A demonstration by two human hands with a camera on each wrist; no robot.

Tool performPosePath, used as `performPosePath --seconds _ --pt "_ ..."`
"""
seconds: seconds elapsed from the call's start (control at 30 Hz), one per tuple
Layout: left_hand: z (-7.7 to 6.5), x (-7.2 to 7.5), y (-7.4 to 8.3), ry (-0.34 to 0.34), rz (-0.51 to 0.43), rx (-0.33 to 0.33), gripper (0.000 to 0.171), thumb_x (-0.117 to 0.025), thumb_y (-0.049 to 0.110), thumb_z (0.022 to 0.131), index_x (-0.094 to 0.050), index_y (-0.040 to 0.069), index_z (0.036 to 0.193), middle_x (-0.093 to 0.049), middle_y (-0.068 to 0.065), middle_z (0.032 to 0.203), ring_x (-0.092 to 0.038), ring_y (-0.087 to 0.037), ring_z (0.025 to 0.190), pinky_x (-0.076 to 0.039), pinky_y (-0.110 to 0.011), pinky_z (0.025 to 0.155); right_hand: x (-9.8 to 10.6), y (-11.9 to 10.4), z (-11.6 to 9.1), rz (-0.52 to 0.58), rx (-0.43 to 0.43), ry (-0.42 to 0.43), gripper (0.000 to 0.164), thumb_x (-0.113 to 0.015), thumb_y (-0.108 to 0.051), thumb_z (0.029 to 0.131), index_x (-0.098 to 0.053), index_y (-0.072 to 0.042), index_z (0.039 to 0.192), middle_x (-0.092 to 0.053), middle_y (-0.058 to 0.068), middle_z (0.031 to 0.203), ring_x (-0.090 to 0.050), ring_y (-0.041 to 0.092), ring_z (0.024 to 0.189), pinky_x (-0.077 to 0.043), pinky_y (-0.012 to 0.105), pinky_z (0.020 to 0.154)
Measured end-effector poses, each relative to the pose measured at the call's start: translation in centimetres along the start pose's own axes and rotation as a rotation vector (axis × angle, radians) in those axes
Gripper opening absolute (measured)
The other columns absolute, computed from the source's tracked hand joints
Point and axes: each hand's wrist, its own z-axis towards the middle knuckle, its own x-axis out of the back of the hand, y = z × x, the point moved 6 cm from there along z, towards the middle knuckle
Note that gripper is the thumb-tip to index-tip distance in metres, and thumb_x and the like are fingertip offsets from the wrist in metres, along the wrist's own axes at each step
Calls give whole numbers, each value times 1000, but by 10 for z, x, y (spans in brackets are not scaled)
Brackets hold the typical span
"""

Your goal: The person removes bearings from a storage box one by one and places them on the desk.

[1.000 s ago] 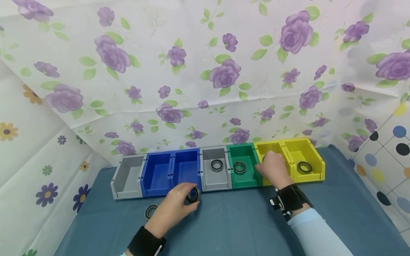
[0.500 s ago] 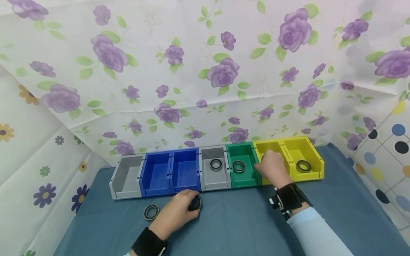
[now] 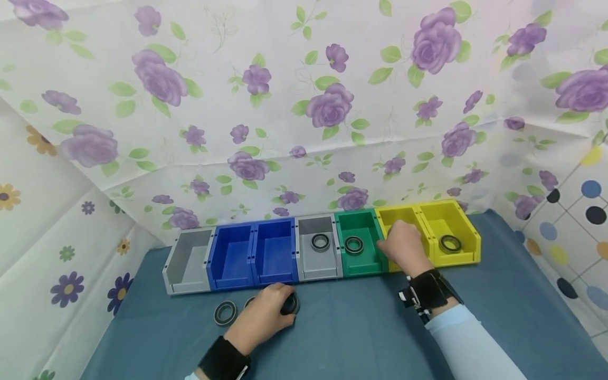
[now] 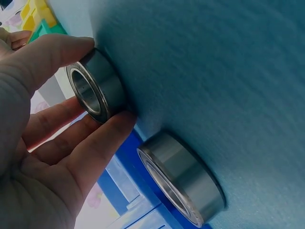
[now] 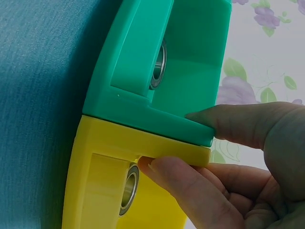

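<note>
My left hand [image 3: 260, 319] holds a ball bearing [image 4: 112, 81] between thumb and fingers, low over the blue cloth in front of the blue bins. A second bearing [image 4: 190, 174] stands on the cloth beside those fingers; in the head view the hand mostly hides it. Further left lies another bearing [image 3: 225, 323]. My right hand [image 3: 405, 248] pinches the adjoining side walls of the green bin [image 5: 131, 52] and the yellow bin [image 5: 102, 167], thumb on the green side, fingers on the yellow. Each of these bins has a bearing inside, the yellow one's [image 5: 134, 179] close to my fingertips.
A row of bins runs along the patterned back sheet: left grey bin [image 3: 187, 287], two blue bins [image 3: 233, 284], middle grey bin [image 3: 319, 273], green, then two yellow. Bearings lie in the middle grey bin and the right yellow bin [image 3: 463, 257]. Blue cloth [image 3: 342, 338] spreads in front.
My left hand has lowered its bearing from a raised, upright pose down to the cloth, moving slightly toward me. More of the bearings left of it shows. My right hand keeps its place.
</note>
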Motion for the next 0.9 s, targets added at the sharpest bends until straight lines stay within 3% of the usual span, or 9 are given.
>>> performPosePath --seconds 0.73,0.9 --pt "0 1 3 -2 52 17 48 -74 35 75 -61 12 115 -58 -2 108 -54 -14 99 -47 -35 79 0 0 0 6 -24 -22 31 -68 -24 80 -53 -7 59 -40 1 50 -46 17 45 -37 26 43" --pt "0 11 8 52 59 -27 47 -72 38 78 -61 13 116 -58 -2 110 -53 -14 102 -46 -35 82 0 1 0 5 -23 -20 30 -68 -24 80 -53 -7 60 -40 1 50 -46 18 45 -37 26 43"
